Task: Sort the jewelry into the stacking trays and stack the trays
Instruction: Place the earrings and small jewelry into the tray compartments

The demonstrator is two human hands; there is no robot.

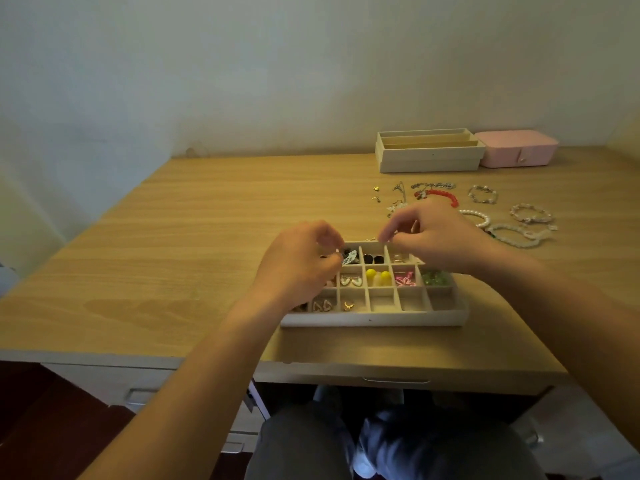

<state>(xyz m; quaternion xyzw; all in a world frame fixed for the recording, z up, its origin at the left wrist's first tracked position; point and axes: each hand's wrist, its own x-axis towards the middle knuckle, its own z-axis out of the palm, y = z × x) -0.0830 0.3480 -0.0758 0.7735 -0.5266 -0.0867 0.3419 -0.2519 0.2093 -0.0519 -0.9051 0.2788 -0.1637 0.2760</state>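
Note:
A beige tray (374, 318) with many small compartments lies near the desk's front edge. It holds black studs (373, 259), yellow balls (378, 277), pink pieces (405, 279), green beads (434, 278) and heart earrings (350, 280). My left hand (298, 268) hovers over the tray's left part, its curled fingers pinching a tiny pale piece beside a black-and-white earring (349, 257). My right hand (429, 233) hangs over the tray's back edge, thumb and forefinger pinched together on something too small to make out. Loose bracelets lie to the right: a red one (446, 196) and pearl ones (516, 237).
Two stacked beige trays (429, 159) stand at the back of the wooden desk (194, 244), with a pink box (516, 150) to their right. Small gold earrings (375, 194) and chains (433, 185) lie behind my right hand. A wall runs behind the desk.

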